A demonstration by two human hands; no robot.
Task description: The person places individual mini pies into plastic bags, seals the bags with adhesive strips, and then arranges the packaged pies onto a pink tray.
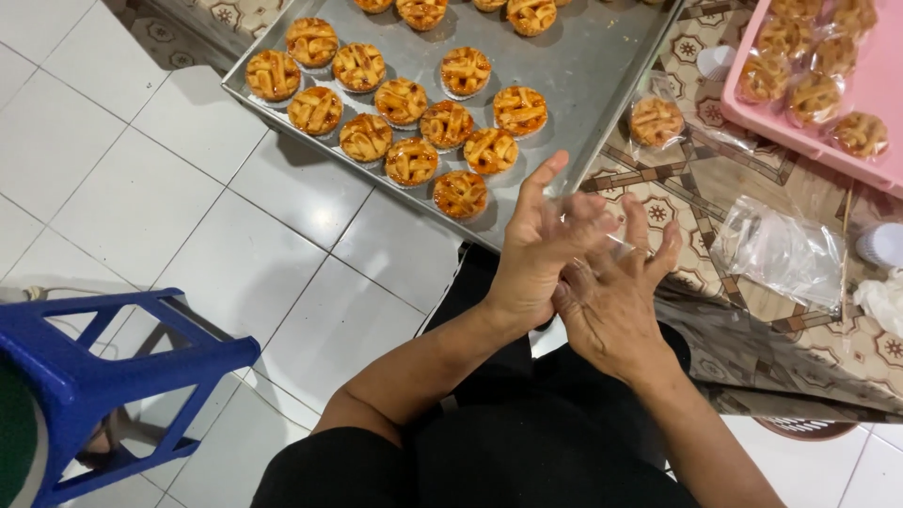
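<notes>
Two big surfaces fill the view: a patterned table (pixel 715 188) and the metal tray (pixel 602 66) lying on it with lattice-topped tarts (pixel 411 161). A pink tray (pixel 828 136) holds bagged tarts. Both hands, left hand (pixel 536 249) and right hand (pixel 611 301), meet over the table's edge, fingers rubbing a small clear plastic bag (pixel 616 243) between them.

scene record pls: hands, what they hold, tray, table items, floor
left hand: fingers up, pressed to a clear bag
right hand: on the same bag, touching the left
metal tray: lattice tarts in rows, right half bare
pink tray: bagged tarts
table: one bagged tart, stack of empty bags
floor: white tiles, blue stool
</notes>
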